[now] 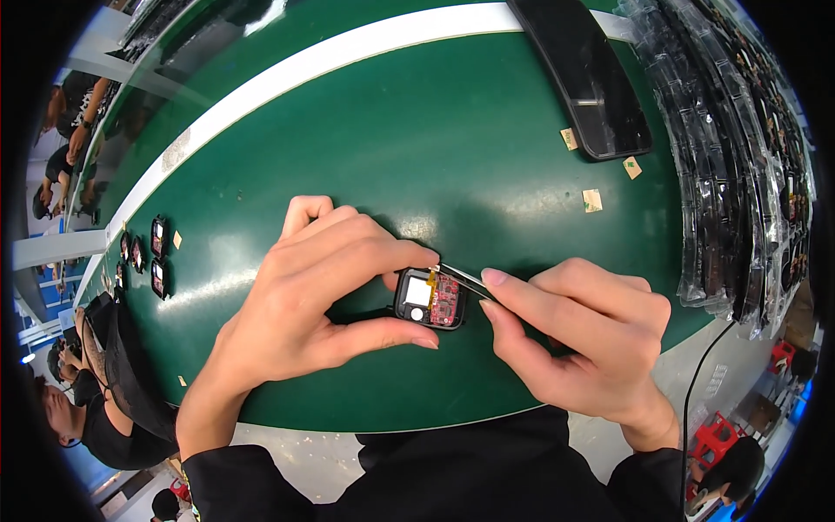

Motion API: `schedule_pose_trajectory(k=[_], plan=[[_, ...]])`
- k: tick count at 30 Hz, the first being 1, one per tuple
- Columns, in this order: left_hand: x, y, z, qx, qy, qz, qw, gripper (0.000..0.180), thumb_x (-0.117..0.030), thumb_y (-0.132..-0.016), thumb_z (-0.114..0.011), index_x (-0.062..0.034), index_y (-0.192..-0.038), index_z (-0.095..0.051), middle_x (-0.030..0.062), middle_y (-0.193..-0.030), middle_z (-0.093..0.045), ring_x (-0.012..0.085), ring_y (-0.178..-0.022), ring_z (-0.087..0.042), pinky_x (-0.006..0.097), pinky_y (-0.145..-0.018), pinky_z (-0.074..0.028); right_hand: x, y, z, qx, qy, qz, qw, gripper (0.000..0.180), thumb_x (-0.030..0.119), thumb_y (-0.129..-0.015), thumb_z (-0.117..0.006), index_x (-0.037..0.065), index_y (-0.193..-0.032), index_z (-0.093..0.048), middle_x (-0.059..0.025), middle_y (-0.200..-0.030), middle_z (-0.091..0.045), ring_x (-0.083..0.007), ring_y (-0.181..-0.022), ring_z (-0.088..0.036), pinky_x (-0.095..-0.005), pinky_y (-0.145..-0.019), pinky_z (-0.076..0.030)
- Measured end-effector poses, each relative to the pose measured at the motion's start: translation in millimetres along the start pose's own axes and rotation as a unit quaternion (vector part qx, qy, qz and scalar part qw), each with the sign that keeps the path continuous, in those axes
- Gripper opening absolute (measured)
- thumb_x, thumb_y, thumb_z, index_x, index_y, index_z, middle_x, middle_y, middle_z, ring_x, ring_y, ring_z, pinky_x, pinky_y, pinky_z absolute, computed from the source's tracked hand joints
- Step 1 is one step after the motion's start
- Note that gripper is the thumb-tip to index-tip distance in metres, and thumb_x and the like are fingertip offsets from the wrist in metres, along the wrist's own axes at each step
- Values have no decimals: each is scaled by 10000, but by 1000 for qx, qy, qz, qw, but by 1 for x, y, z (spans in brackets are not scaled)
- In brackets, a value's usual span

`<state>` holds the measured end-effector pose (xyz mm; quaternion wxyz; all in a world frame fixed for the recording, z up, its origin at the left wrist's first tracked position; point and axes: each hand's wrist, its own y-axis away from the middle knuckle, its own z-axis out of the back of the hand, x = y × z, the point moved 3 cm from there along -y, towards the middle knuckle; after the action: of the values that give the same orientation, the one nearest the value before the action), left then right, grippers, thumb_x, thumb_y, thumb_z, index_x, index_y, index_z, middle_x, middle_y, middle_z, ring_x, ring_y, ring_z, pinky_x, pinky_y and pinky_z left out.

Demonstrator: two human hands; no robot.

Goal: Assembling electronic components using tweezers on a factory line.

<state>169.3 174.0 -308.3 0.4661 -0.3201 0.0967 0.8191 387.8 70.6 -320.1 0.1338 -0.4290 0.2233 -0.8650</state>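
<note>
Left hand (322,296) pinches watch module (430,300) (mid-belt); right hand (583,339) tweezers (465,278) touching.

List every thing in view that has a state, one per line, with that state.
Small square device: open, red circuit board exposed, resting on the green belt.
Tweezers: tips at the device's top edge.
Left hand: gripping the device.
Right hand: pinching the tweezers.
Black tray: flat on the belt.
Small black parts: lying loose at left.
</note>
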Motion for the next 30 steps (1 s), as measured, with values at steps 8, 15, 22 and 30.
schedule_pose_trajectory(k=[8, 15, 22, 30], plan=[[2, -1, 1, 5, 1, -9, 1000, 657, -462, -660, -1006, -54, -1146, -835, 34, -915, -750, 205, -791, -615, 380, -874, -392, 0, 1, -5, 3, 16, 33, 999, 300, -88, -739, -883, -47, -1031, -825, -30, -717, -586, -162, -542, -594, -323, -464, -440], [10, 1, 5, 28, 37, -16, 999, 664, -523, -673, -967, -52, -1129, -859, 35, -917, -768, 200, -814, -643, 384, -884, -375, -2, -2, 2, 53, -54, -41, 996, 240, -91, -776, -864, -26, -1004, -830, -45, -724, -627, -167, -529, -585, -317, -462, -424], [11, -1, 5, 33, 34, -32, 998, 645, -545, -719, -941, -56, -1133, -863, 30, -917, -773, 194, -812, -651, 381, -862, -360, -5, -2, -1, 62, -80, -60, 993, 206, -93, -795, -852, -30, -989, -827, -50, -723, -625, -174, -526, -575, -324, -474, -418], [8, -1, 6, 35, 13, -52, 998, 591, -529, -729, -946, -72, -1090, -848, 31, -917, -772, 195, -790, -628, 391, -854, -365, -3, 0, 0, 59, -73, -60, 994, 213, -83, -795, -856, -18, -995, -826, -47, -720, -615, -187, -521, -568, -326, -470, -422]])
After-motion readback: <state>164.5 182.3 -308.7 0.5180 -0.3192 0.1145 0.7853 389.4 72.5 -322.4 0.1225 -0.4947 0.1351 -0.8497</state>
